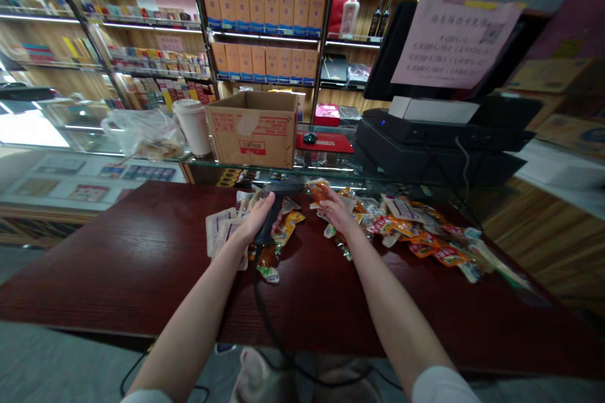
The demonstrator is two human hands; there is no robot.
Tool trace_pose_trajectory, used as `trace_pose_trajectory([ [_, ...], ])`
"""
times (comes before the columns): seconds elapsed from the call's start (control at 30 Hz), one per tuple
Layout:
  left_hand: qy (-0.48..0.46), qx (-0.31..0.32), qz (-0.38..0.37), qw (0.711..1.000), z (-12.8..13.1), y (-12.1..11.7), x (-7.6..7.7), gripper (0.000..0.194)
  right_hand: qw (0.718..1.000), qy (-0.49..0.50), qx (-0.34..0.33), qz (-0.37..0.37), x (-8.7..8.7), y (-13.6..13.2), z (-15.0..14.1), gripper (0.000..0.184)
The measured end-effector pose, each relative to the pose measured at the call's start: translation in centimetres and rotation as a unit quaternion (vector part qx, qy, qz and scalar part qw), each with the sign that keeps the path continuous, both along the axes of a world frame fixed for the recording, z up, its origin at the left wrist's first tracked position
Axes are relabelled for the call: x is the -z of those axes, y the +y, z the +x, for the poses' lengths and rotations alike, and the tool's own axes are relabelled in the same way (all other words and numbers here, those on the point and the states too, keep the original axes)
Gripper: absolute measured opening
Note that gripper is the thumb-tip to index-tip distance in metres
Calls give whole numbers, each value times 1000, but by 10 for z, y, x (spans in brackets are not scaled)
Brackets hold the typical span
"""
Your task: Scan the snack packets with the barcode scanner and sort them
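Dark red desk (142, 258) stands before lit, stocked shelves (265, 34); clock positions are from its centre. At 11 o'clock, loose packets (221, 236) lie around the left hand (258, 217), which is wrapped round a black scanner (271, 217); a low wrist could scatter them. Its cable (263, 315) drops off the edge at 6 o'clock; that hanging loop could snag. At 1 o'clock, the right hand (336, 209) is clamped on an orange packet (317, 187); slick film could slip. At 2 o'clock, a sprawling pile (416, 227) nears the edge, risking spillage if nudged.
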State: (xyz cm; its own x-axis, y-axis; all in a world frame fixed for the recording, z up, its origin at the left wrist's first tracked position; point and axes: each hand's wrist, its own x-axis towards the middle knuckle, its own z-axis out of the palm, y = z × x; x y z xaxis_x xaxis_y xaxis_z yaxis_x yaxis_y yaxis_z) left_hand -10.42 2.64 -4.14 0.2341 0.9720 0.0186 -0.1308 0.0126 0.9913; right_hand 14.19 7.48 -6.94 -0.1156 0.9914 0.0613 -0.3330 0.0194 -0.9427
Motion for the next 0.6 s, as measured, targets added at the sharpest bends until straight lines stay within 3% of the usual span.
trace_pose_trajectory([
  [0.43, 2, 19, -5, 1000, 6, -10, -11, 57, 999, -32, -34, -11, -5, -7, -6, 61],
  [0.6, -14, -15, -26, 999, 4, -8, -12, 57, 998, -59, -35, 2, -7, -7, -5, 57],
])
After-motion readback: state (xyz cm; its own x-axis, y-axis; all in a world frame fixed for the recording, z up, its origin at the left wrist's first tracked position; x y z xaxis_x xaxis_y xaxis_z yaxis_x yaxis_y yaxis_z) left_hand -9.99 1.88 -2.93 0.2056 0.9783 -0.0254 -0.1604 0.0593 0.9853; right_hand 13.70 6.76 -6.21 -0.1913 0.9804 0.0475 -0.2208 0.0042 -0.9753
